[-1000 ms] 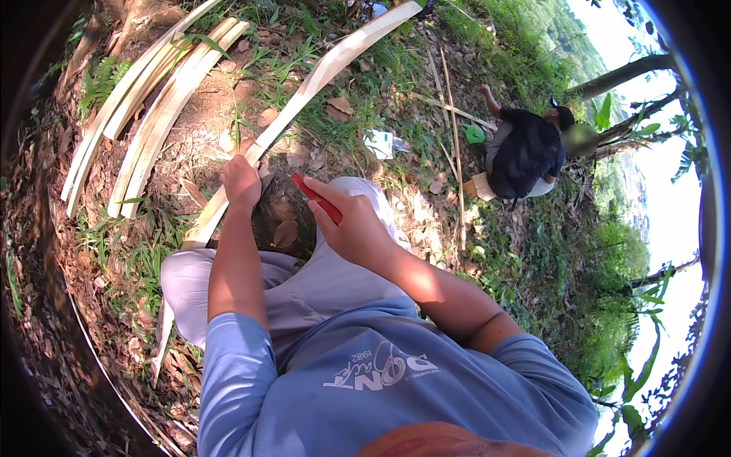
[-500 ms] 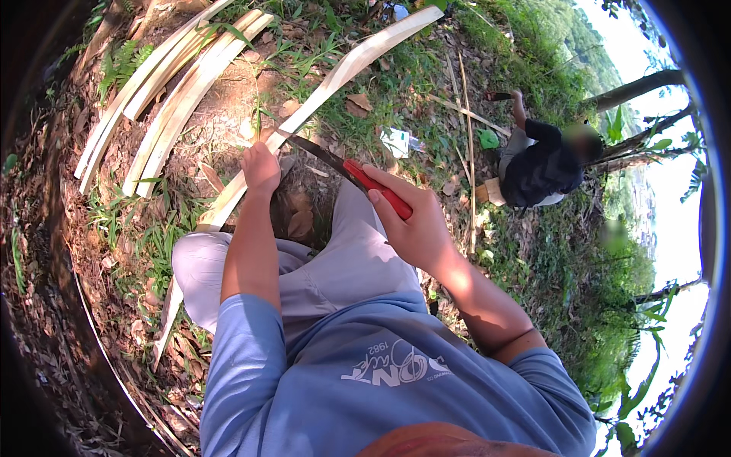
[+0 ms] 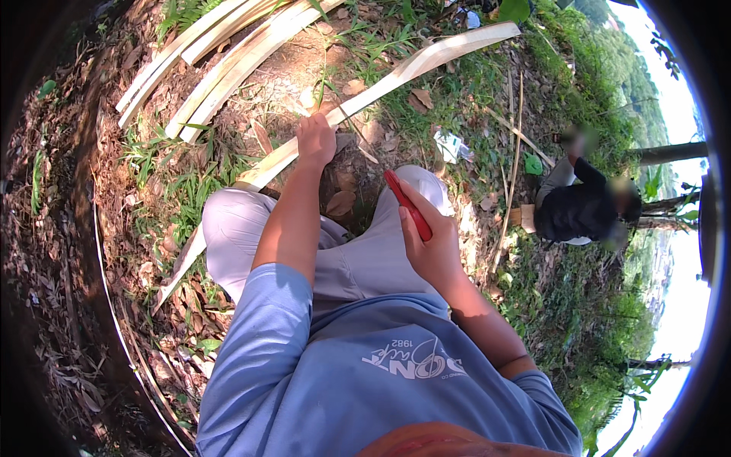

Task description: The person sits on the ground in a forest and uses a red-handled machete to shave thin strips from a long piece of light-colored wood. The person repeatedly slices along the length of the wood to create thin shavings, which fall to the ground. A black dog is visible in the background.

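A long pale wooden strip (image 3: 407, 70) slants across my lap from lower left to upper right. My left hand (image 3: 316, 141) is closed round its middle, beyond my knees. A thin sliver (image 3: 358, 137) sticks out from the strip beside that hand. Near my right knee, my right hand (image 3: 432, 244) grips the red handle of a knife (image 3: 408, 204). The knife is apart from the strip, and its blade cannot be made out now; the earlier frame shows it dark and curved.
Several pale wooden strips (image 3: 236, 72) lie on the ground at the upper left. A white packet (image 3: 452, 146) and thin poles (image 3: 515, 167) lie to the right. Further right a person in a dark top (image 3: 582, 202) sits. Leaves and grass cover the slope.
My right hand has drawn the knife back from the strip toward my right knee. The sliver now shows beside my left hand, which still holds the strip. The whole view has shifted.
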`<act>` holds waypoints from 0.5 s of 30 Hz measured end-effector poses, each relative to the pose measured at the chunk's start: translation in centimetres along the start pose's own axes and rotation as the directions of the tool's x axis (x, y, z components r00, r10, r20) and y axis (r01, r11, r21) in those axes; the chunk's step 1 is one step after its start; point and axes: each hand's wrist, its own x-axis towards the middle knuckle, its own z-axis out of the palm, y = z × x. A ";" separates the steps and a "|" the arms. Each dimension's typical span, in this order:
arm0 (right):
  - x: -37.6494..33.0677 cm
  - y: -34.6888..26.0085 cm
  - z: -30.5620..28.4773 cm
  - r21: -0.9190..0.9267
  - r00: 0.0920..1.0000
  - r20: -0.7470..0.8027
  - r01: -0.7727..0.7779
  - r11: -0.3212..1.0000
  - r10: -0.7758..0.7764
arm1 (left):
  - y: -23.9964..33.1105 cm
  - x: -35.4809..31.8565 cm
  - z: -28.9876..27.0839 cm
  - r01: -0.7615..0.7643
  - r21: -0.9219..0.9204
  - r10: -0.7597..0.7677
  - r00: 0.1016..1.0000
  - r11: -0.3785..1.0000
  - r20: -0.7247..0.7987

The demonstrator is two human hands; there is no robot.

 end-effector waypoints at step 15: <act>8.7 10.3 5.1 0.098 0.989 -0.081 0.129 0.987 -0.121 | 0.7 0.2 0.0 0.001 0.041 -0.001 1.000 0.999 -0.010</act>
